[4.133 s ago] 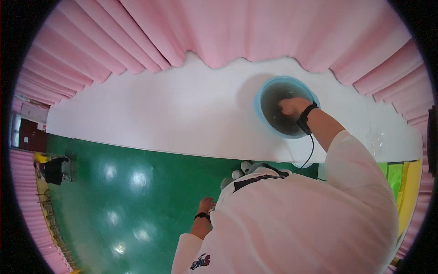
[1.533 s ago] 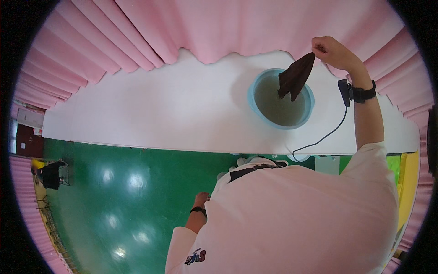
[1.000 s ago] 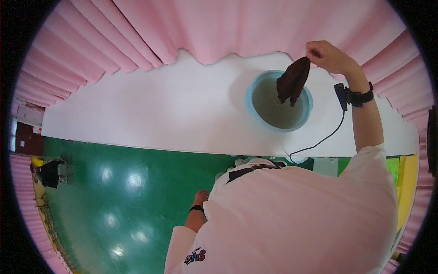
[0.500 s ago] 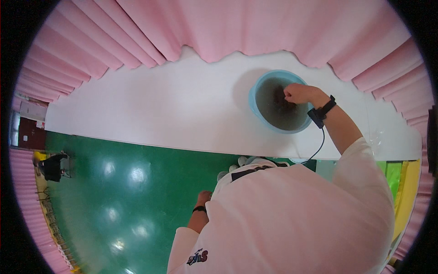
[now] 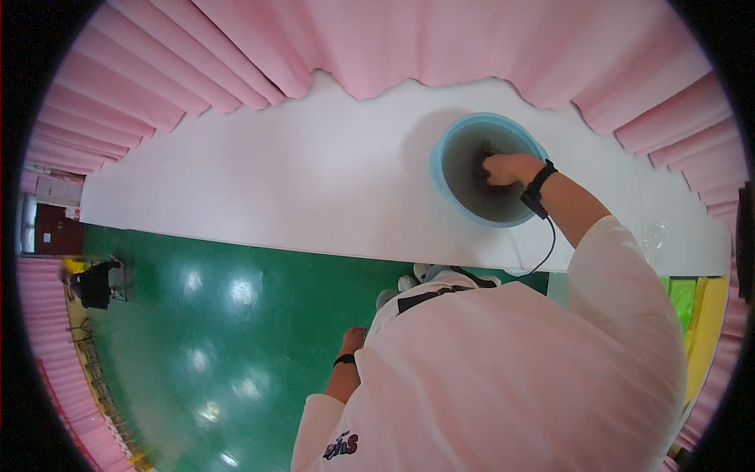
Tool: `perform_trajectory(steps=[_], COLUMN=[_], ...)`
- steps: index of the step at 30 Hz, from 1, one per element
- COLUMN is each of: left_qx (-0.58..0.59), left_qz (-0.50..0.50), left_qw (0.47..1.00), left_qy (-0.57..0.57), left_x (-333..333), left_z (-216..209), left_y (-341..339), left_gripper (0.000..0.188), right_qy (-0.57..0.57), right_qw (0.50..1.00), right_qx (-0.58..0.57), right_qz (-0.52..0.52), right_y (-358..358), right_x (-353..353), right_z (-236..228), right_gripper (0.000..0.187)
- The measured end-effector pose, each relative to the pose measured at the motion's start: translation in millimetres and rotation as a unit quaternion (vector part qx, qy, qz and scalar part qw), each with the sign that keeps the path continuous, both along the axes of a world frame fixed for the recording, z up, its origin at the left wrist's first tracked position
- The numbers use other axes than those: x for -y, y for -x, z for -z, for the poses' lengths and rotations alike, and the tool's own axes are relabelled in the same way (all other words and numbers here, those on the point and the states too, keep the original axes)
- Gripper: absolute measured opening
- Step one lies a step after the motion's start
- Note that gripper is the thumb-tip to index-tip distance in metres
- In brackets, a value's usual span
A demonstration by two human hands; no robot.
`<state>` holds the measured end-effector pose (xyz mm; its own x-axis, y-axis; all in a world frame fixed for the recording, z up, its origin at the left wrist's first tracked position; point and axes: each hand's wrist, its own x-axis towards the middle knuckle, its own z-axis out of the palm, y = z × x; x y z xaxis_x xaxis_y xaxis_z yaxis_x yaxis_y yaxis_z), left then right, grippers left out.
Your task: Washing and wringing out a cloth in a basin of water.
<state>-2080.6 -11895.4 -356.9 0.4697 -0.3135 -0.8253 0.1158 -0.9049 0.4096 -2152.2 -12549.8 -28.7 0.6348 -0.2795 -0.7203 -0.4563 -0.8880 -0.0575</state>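
A round light-blue basin [image 5: 436, 167] holding murky grey liquid [image 5: 476, 200] stands on a white table [image 5: 299, 177]. My right hand [image 5: 507, 168] reaches over its right side, fingers closed and pointing down at a dark reddish-brown patch in the liquid. What the fingertips hold, if anything, is hidden. A black strap with a small box and a cable [image 5: 550, 244] sits on that wrist. My left hand [image 5: 353, 340] hangs low at my side, away from the table, with its fingers mostly hidden by my white shirt.
Pink curtains [image 5: 393, 43] hang along the table's far edge. Green floor [image 5: 228, 338] lies on the near side. A dark object on a stand [image 5: 94, 287] is at the far left. Clear plastic [image 5: 655, 236] lies right of my arm, with yellow and green panels [image 5: 704, 330] below.
My right hand has moved slightly left and down in the basin. The view has shifted a little. My left hand hangs in about the same place.
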Motion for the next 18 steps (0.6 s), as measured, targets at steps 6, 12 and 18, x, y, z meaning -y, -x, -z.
perform_trajectory(steps=[6,12,18], left_qx=[0.189,-0.052,0.179], left_qz=[0.313,-0.041,0.414], left_qw=[0.93,0.995,0.892], left_qy=[0.029,0.074,-0.037], left_x=[-7,-2,-7], left_z=[4,-2,-3], left_y=[2,-6,-3], left_gripper=[0.028,0.03,0.037], right_qy=[0.022,0.008,0.024], right_qw=[0.999,1.0,0.999], right_qx=[-0.005,0.019,-0.012], right_qz=[0.045,0.011,0.032], right_y=[-4,-1,-1], right_x=[-10,-1,-6], right_z=[-15,-14,-15], right_gripper=[0.041,0.04,0.043])
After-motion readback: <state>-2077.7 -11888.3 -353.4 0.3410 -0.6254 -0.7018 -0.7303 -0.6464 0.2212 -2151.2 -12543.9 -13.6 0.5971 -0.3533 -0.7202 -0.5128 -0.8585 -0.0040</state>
